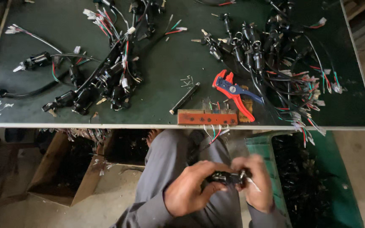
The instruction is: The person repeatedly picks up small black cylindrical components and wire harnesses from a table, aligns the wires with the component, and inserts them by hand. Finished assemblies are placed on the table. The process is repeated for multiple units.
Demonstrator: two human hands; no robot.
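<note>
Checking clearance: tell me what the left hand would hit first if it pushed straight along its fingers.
Probably the right hand: the left hand points at it across the small black wired part both grip.

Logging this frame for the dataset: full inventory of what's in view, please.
table: one, dark green top, upper frame
wired switch parts: two heaps, black, table left-centre and right
wire stripper: one, red and blue, table right of centre
terminal block: one, red-brown, front table edge
rod: one, black, beside the block
cardboard box: one, brown, floor left
crate: one, green, floor right
black part: one, held in both hands
left hand: gripping the part
right hand: gripping the part, blurred
</note>
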